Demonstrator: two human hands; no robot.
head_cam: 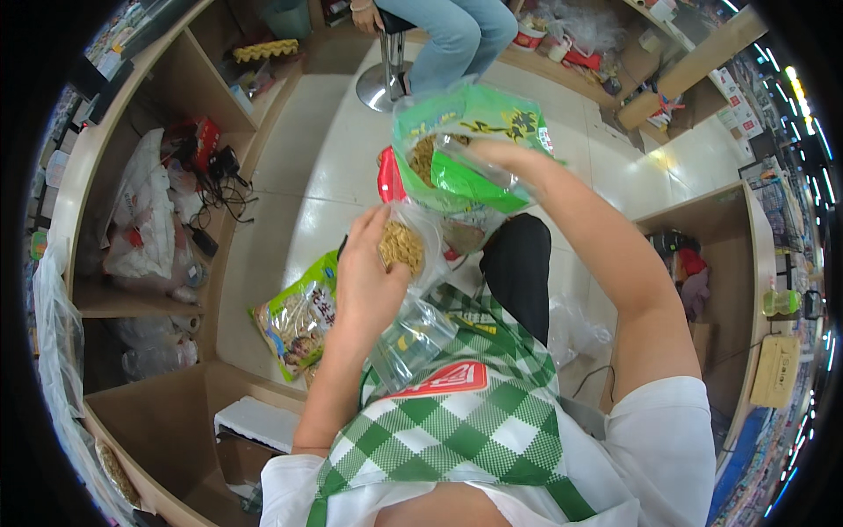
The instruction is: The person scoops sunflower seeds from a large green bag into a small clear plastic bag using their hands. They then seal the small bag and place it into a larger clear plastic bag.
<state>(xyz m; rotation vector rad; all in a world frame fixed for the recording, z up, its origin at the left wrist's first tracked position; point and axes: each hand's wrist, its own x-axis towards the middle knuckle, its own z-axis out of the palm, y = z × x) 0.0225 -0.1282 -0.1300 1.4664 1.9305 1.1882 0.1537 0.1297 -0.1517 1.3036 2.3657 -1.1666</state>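
My left hand is closed around the rim of a clear plastic container or bag that holds pale brown, nut-like pieces. My right hand reaches into the mouth of a large green printed plastic bag with brown pieces inside; its fingers are largely hidden by the bag's film. A clear plastic bag lies on my green checked apron, below my left hand. Left of that wrist, a green printed food bag stands by my leg. Behind the container shows a red packet.
Another person sits on a metal-based stool just beyond the green bag. Wooden shelving with bags and cables stands at left. At right is a wooden shelf unit, with a crumpled clear bag on the floor beside it.
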